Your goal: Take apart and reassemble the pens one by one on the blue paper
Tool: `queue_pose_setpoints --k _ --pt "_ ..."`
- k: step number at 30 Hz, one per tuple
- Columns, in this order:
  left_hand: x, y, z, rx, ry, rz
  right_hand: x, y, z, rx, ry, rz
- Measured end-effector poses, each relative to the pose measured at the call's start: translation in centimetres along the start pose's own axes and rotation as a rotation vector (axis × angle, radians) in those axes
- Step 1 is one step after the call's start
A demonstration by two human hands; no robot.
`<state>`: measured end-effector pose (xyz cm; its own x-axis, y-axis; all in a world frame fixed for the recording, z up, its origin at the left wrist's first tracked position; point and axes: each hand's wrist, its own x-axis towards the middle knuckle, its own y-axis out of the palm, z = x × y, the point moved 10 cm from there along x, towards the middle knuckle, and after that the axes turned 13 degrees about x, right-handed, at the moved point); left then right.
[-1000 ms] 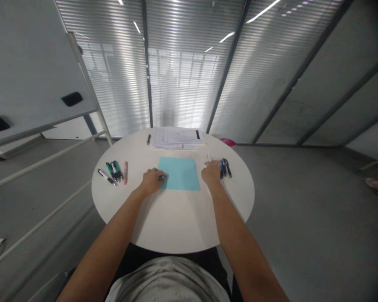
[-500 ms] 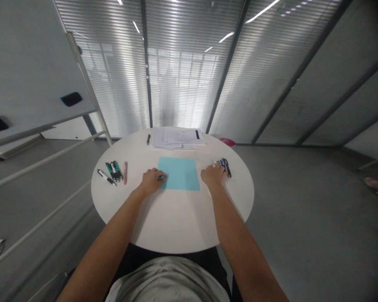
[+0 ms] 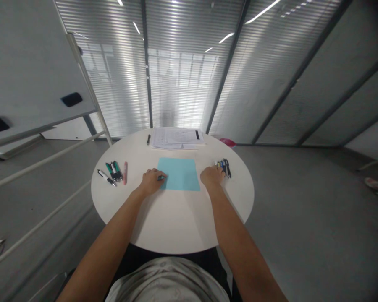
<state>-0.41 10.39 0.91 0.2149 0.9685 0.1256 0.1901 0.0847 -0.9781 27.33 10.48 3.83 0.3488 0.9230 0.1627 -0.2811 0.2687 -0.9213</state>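
Note:
A teal sheet of paper [image 3: 180,173] lies flat in the middle of the round white table [image 3: 173,218]. My left hand [image 3: 151,181] rests on the sheet's left edge, fingers curled over a small dark thing that I cannot make out. My right hand [image 3: 211,176] lies palm down just right of the sheet. Its fingers are loosely stretched toward a small bunch of pens [image 3: 223,167], with nothing in them.
Another group of pens [image 3: 111,172] and a pink marker [image 3: 125,172] lie at the table's left. A stack of printed papers [image 3: 176,138] and a black pen [image 3: 148,139] sit at the far edge. A whiteboard on a stand [image 3: 34,75] is at left.
My right hand held a white pen upright a second ago, laid it with the pens at the right, and has drawn back a little. My left hand has stayed put.

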Motion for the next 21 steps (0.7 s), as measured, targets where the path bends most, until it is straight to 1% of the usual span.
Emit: queue_pose_setpoints --k 6,9,12,16,21 --pt "-0.1 -0.2 -0.2 -0.015 0.003 -0.009 -0.1 0.0 0.4 0.026 -0.028 -0.017" --pt "-0.1 -0.4 -0.4 -0.019 0.011 -0.014 -0.2 0.2 0.9 0.043 -0.055 0.002" --pt "-0.2 -0.5 -0.5 -0.011 0.009 -0.019 -0.4 0.4 1.2 0.044 -0.048 0.021" --pt "-0.2 -0.5 -0.4 -0.009 0.007 -0.018 -0.4 0.0 1.2 0.030 -0.028 -0.005" --pt "-0.2 -0.4 -0.4 -0.019 0.004 -0.015 -0.6 -0.2 1.1 0.025 -0.039 -0.032"
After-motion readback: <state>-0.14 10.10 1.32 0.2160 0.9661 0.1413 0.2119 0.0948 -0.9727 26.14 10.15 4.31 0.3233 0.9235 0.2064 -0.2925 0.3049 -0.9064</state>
